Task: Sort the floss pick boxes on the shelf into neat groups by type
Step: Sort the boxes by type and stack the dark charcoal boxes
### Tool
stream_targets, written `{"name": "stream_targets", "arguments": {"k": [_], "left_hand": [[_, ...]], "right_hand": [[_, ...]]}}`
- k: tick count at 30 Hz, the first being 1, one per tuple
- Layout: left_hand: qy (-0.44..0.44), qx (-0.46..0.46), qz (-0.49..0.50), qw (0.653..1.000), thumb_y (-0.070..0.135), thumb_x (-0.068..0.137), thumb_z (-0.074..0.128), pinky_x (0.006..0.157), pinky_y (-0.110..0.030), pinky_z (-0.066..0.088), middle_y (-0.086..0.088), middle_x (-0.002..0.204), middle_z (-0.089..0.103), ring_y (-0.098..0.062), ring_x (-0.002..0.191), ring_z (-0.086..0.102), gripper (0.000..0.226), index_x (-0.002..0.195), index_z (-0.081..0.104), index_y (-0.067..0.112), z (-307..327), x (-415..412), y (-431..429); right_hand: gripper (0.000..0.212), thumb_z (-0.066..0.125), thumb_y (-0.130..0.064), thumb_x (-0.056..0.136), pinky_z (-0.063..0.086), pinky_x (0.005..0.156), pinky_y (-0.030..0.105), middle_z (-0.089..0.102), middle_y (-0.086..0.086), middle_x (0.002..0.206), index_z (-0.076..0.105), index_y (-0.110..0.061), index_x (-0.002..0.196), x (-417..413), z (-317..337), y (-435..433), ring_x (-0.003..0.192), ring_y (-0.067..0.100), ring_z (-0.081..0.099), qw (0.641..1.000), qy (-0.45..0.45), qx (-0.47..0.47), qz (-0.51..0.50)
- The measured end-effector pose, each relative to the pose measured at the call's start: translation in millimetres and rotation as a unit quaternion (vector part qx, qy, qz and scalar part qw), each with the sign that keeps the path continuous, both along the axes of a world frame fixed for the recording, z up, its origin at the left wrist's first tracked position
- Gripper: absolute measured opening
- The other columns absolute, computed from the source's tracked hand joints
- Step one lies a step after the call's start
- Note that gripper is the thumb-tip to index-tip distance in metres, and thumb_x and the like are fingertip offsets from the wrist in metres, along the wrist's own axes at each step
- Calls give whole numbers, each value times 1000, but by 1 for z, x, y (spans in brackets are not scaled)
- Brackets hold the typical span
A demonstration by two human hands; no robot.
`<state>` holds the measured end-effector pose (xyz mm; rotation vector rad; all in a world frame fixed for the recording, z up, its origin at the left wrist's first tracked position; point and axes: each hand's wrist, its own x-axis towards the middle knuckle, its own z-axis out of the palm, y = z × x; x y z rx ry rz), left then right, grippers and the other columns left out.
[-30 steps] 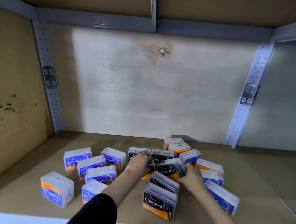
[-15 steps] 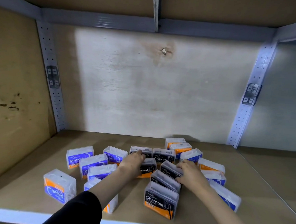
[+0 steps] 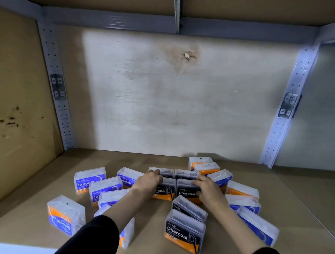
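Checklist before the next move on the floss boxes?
1. Both hands on the middle Charcoal pair: ok; left hand on left box, right hand on right box.
2. Pair upright, side by side: ok.
3. Gripping or only pressing: cannot tell.
4. Charcoal group neat: not ok; front two boxes sit askew.
5. Smooth boxes same way up: not ok; front-left box is upside down.
6. Type of blue boxes on the right: cannot tell, labels unreadable.

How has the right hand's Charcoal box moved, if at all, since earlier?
Yes. The Charcoal box shifted left, judged against the back-panel knot, straightening beside the neighbouring box.
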<state>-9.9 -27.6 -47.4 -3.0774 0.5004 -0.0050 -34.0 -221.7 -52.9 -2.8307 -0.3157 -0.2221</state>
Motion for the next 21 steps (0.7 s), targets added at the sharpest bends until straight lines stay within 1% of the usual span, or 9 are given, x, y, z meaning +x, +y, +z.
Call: {"name": "stream_targets", "arguments": {"k": [2, 5, 9, 12, 16, 21], "left_hand": [[1, -4, -2, 1000, 1, 93, 43, 101, -42, 45, -14, 134, 41, -29, 127, 41, 40, 133, 46, 6, 1, 0, 1], [-4, -22, -11, 1000, 6, 88, 53, 98, -41, 46, -12, 135, 40, -28, 129, 38, 44, 131, 43, 7, 0, 1, 1], [-26, -18, -23, 999, 15, 81, 65, 100, -35, 40, -10, 138, 36, -26, 128, 38, 62, 135, 37, 8, 4, 8, 0], [-33, -9, -21, 999, 20, 77, 71, 105, -33, 36, -10, 139, 33, -25, 130, 35, 74, 138, 32, 7, 7, 17, 1], [-12, -7, -34, 999, 25, 72, 75, 105, -33, 37, -10, 138, 35, -25, 128, 37, 79, 137, 34, 7, 7, 28, 5], [25, -21, -47, 998, 24, 71, 77, 103, -35, 39, -8, 138, 38, -24, 128, 40, 76, 136, 41, 9, 5, 37, 8]], "right_hand": [[39, 46, -1, 92, 32, 108, 26, 46, 4, 138, 52, -11, 130, 5, -2, 2, 130, 19, 40, 1000, -1, 6, 3], [38, 54, -6, 88, 36, 106, 27, 44, 2, 136, 51, -12, 126, 11, -3, 4, 129, 17, 39, 1000, -1, 13, 8], [50, 59, -11, 85, 38, 106, 29, 36, 1, 139, 42, -15, 132, 19, -2, 8, 131, 17, 35, 1000, 0, 5, 23], [57, 60, -14, 85, 33, 110, 31, 31, 3, 144, 37, -14, 137, 26, 2, 10, 135, 18, 30, 999, 26, -10, 43], [69, 67, -19, 79, 28, 111, 28, 30, 3, 145, 33, -12, 139, 37, 4, 10, 135, 17, 29, 996, 59, -29, 59], [72, 70, -17, 75, 30, 107, 23, 35, -1, 142, 36, -14, 137, 43, 5, 3, 130, 15, 34, 995, 65, -5, 79]]}}
